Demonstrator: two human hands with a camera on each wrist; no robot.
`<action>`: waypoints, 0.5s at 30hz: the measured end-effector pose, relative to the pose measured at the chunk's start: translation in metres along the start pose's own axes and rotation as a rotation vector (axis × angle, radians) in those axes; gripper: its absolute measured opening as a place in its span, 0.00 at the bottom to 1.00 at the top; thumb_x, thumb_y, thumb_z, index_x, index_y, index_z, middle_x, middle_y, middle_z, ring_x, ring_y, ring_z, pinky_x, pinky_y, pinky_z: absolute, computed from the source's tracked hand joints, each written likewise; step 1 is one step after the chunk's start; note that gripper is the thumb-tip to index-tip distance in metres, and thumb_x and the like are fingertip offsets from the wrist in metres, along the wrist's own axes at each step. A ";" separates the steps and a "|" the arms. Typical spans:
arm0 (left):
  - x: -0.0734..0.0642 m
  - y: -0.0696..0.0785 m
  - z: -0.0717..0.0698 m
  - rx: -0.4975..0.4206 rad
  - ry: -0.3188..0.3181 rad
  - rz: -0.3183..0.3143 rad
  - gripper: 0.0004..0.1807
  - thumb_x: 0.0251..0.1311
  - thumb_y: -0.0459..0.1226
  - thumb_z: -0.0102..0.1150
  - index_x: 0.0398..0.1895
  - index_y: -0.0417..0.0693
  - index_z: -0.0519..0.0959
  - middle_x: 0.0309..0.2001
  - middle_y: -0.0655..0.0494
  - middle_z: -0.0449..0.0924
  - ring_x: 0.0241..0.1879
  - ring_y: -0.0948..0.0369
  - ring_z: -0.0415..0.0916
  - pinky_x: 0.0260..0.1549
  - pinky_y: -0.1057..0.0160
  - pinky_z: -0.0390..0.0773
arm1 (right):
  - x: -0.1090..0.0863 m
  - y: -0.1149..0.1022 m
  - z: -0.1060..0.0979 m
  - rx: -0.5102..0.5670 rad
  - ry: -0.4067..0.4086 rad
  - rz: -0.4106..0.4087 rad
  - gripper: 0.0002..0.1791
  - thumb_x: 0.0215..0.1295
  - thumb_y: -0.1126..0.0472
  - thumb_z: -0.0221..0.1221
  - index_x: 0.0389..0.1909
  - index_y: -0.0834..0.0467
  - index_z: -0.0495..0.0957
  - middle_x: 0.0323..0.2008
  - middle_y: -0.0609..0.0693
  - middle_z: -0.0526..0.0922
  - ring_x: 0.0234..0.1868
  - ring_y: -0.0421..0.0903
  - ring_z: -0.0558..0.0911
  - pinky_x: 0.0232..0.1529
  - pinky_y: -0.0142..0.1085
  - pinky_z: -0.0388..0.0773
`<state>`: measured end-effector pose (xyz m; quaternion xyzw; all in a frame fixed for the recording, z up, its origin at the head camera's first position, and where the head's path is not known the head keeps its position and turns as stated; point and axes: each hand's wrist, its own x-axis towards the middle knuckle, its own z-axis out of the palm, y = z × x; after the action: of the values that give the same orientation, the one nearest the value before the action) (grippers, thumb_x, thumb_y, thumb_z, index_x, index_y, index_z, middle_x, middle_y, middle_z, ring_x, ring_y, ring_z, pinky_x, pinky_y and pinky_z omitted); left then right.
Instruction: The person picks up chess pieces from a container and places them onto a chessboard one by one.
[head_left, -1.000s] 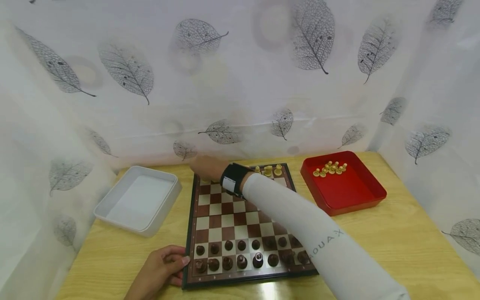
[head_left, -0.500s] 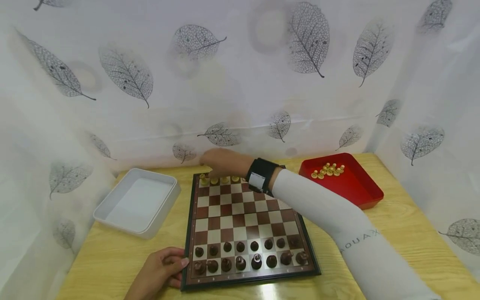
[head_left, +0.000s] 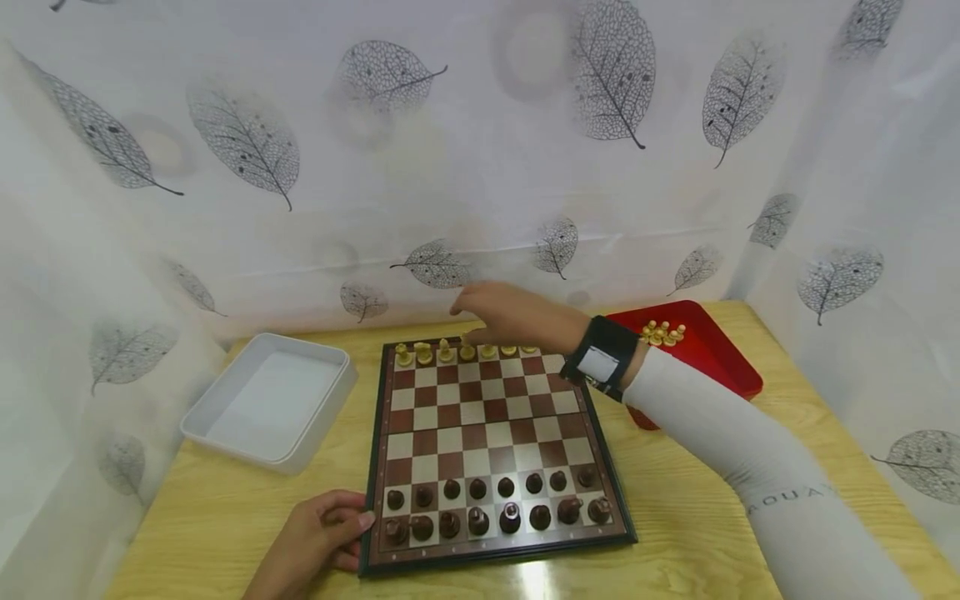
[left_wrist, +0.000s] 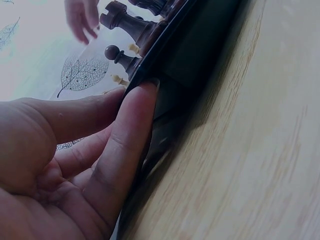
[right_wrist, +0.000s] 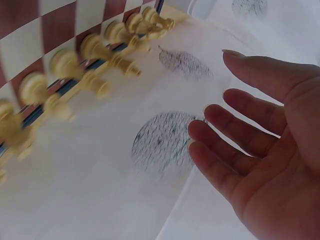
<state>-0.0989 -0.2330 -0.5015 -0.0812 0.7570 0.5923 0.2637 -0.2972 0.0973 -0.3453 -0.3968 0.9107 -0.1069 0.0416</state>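
A brown-and-cream chessboard (head_left: 483,412) lies on the wooden table. At its near-left corner my left hand (head_left: 311,533) grips the dark edge between thumb and fingers; the left wrist view has a dark rook (left_wrist: 130,25) and a dark pawn (left_wrist: 124,61) just above. My right hand (head_left: 525,317) is over the far right part of the board, holding nothing, its fingers spread in the right wrist view. Cream chess pieces (head_left: 446,352) stand along the far row, the right end hidden by this hand. Two rows of dark chess pieces (head_left: 478,522) stand on the near side.
To the right is a red tray (head_left: 723,367) with several cream pawns (head_left: 660,335), partly covered by my right forearm. A white tray (head_left: 258,408) stands left of the board. A leaf-patterned curtain (head_left: 480,167) hangs behind the table.
My right hand has moved rightward along the far row, from the far-left corner, uncovering the cream pieces there. The left hand keeps its grip on the board's edge.
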 end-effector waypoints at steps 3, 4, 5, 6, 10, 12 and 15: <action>0.000 0.000 0.000 0.004 0.008 -0.002 0.33 0.67 0.42 0.68 0.64 0.25 0.70 0.40 0.52 0.86 0.33 0.57 0.84 0.35 0.54 0.92 | -0.018 0.013 -0.001 0.023 0.027 0.040 0.27 0.70 0.53 0.67 0.65 0.59 0.78 0.67 0.56 0.79 0.69 0.55 0.77 0.72 0.48 0.76; 0.001 0.000 0.000 0.006 0.010 -0.003 0.33 0.67 0.42 0.68 0.64 0.25 0.70 0.40 0.52 0.86 0.33 0.57 0.84 0.35 0.54 0.92 | -0.023 0.017 -0.001 0.025 0.036 0.049 0.26 0.70 0.53 0.67 0.65 0.59 0.78 0.66 0.57 0.79 0.69 0.55 0.77 0.72 0.48 0.77; 0.001 -0.001 0.000 0.007 0.011 -0.001 0.34 0.67 0.42 0.69 0.64 0.25 0.70 0.40 0.52 0.86 0.33 0.57 0.84 0.35 0.54 0.92 | -0.029 0.021 -0.001 0.023 0.043 0.061 0.26 0.70 0.54 0.67 0.65 0.60 0.78 0.66 0.57 0.79 0.69 0.55 0.77 0.71 0.49 0.77; 0.001 -0.001 0.000 0.009 0.011 -0.001 0.34 0.67 0.43 0.69 0.64 0.25 0.70 0.40 0.52 0.86 0.33 0.57 0.84 0.35 0.54 0.92 | -0.034 0.026 -0.002 0.021 0.046 0.074 0.26 0.70 0.54 0.67 0.64 0.60 0.78 0.65 0.57 0.80 0.68 0.56 0.77 0.71 0.49 0.77; 0.003 -0.003 -0.001 0.014 0.005 -0.002 0.35 0.67 0.43 0.69 0.65 0.25 0.69 0.40 0.52 0.86 0.34 0.57 0.84 0.35 0.54 0.91 | -0.057 0.043 -0.004 0.025 0.057 0.127 0.25 0.68 0.55 0.68 0.63 0.61 0.79 0.64 0.58 0.81 0.67 0.57 0.79 0.69 0.51 0.79; 0.003 -0.004 -0.001 0.022 0.003 -0.005 0.36 0.67 0.44 0.69 0.65 0.25 0.69 0.40 0.52 0.87 0.34 0.56 0.84 0.35 0.54 0.91 | -0.068 0.053 -0.005 0.031 0.063 0.153 0.25 0.68 0.56 0.68 0.62 0.62 0.80 0.63 0.59 0.82 0.66 0.57 0.79 0.69 0.52 0.79; 0.003 -0.004 -0.002 0.027 0.001 -0.008 0.36 0.67 0.44 0.69 0.66 0.25 0.69 0.40 0.53 0.87 0.34 0.57 0.84 0.35 0.55 0.91 | -0.084 0.066 -0.006 0.037 0.069 0.193 0.25 0.68 0.56 0.69 0.62 0.63 0.80 0.62 0.59 0.83 0.66 0.58 0.80 0.69 0.53 0.79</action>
<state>-0.1003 -0.2349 -0.5064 -0.0811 0.7646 0.5811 0.2669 -0.2878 0.2035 -0.3555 -0.3026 0.9434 -0.1330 0.0278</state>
